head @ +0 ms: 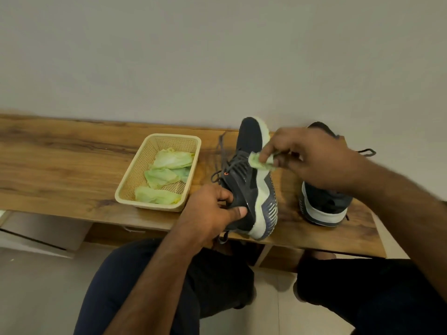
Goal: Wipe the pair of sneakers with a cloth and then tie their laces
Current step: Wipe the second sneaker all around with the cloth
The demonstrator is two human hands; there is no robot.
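Observation:
A dark navy sneaker (246,175) with a pale sole lies tipped on its side on the wooden bench (60,165), its sole facing right and its laces loose. My left hand (215,211) grips its heel end. My right hand (312,158) pinches a small light green cloth (260,163) and presses it on the white midsole. The second sneaker (324,204) stands upright to the right, heel toward me, partly hidden by my right hand and forearm.
A beige plastic basket (135,180) holding several light green cloths sits left of the sneakers. A plain wall runs behind the bench. My knees in dark trousers are below the bench's front edge, over a tiled floor.

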